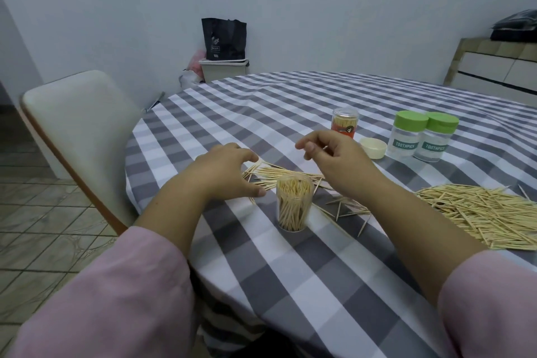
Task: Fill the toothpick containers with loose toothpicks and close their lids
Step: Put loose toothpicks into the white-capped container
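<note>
A clear lidless container point(293, 208) stands upright on the checked tablecloth point(305, 270), packed with toothpicks. Behind it lies a small heap of loose toothpicks point(286, 173). My left hand point(225, 173) arches over that heap with spread, relaxed fingers and its thumb close to the container's rim. My right hand point(334, 155) hovers above and right of the container, its fingers curled, and a pale sliver of a toothpick point(325, 147) shows in its grasp. A large toothpick pile point(491, 213) lies at the right. A cream lid point(374, 148) lies upturned beyond my right hand.
A red-labelled container point(344, 123) with a clear lid and two clear jars with green lids point(410, 136) point(436, 141) stand at the back right. A cream chair point(78, 125) sits at the table's left edge. A bin with a black bag point(223, 67) is by the wall.
</note>
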